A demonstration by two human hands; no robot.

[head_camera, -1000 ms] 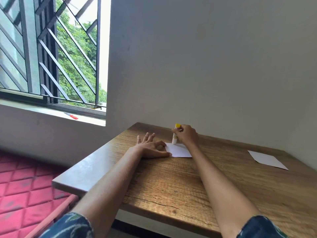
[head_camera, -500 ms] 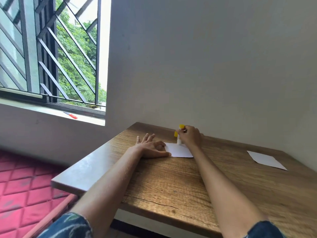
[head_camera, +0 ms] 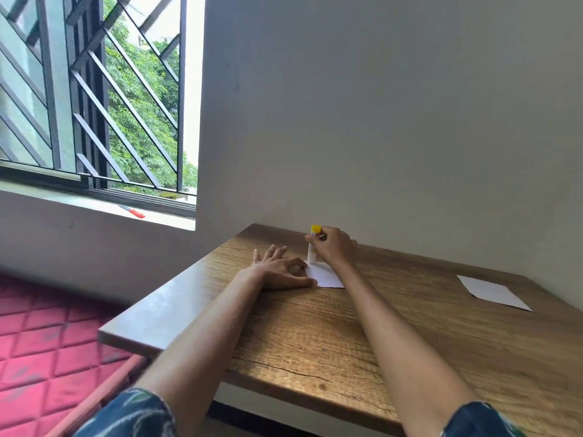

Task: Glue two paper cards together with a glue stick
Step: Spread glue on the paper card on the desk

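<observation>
Gluing is under way: the right hand [head_camera: 334, 247] grips the glue stick [head_camera: 313, 247] upright, tip on the card [head_camera: 326, 275] that the left hand [head_camera: 280, 269] presses flat on the counter [head_camera: 378, 335]; next, fetch the second card [head_camera: 492, 291], lying well apart.

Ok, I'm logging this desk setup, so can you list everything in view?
Paper card: one, white, under both hands.
Second card: one, white, far right of table, apart.
Glue stick: one, white with yellow end, upright on near card.
Table: one, brown wood, against wall.
Pen-like item: one, red, window sill.
Mattress: one, pink quilted, floor left.
Left hand: flat, presses card.
Right hand: fingers grip glue stick.
</observation>
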